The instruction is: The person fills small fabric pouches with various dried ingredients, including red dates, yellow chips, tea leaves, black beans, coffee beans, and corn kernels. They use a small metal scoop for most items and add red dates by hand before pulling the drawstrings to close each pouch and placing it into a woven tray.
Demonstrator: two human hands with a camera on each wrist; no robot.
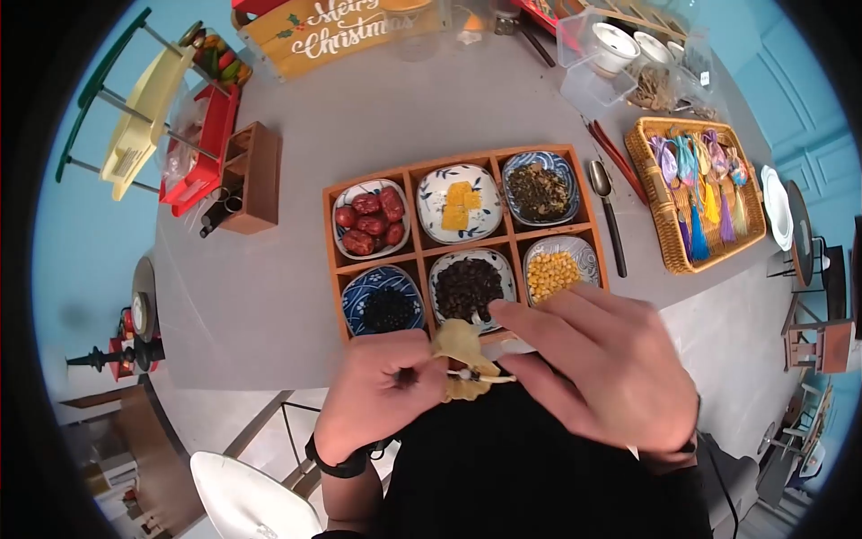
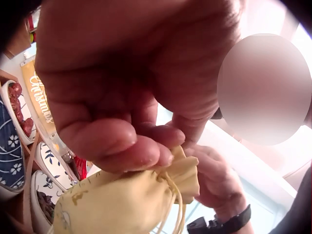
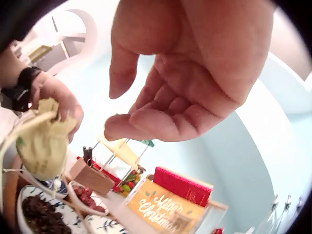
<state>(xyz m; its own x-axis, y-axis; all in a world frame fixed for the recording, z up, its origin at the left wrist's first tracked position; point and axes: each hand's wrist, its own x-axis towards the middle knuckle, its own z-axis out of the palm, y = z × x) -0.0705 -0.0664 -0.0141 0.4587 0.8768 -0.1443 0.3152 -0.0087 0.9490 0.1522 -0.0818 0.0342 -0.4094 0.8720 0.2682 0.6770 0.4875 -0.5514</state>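
Note:
My left hand [image 1: 382,382] pinches a small pale-yellow drawstring pouch [image 2: 122,202] near its gathered neck, its thin cord [image 2: 178,200] hanging loose. In the head view the pouch is in front of the near edge of a wooden compartment box [image 1: 417,256]. My right hand [image 1: 606,373] is just right of the pouch, thumb and fingers apart with nothing between them, as the right wrist view shows. Below its fingertips is a dish of dark brown dried pieces [image 1: 467,287]. Beside that stand dishes of yellow kernels [image 1: 550,274] and small black grains [image 1: 388,310].
The box's far row holds dishes of red dates [image 1: 368,220], yellow blocks [image 1: 458,207] and dried leaves [image 1: 541,190]. To its right lie a spoon [image 1: 607,211], red sticks [image 1: 618,160] and a wicker basket [image 1: 669,238] of tasselled pouches. A wooden holder [image 1: 256,175] stands left.

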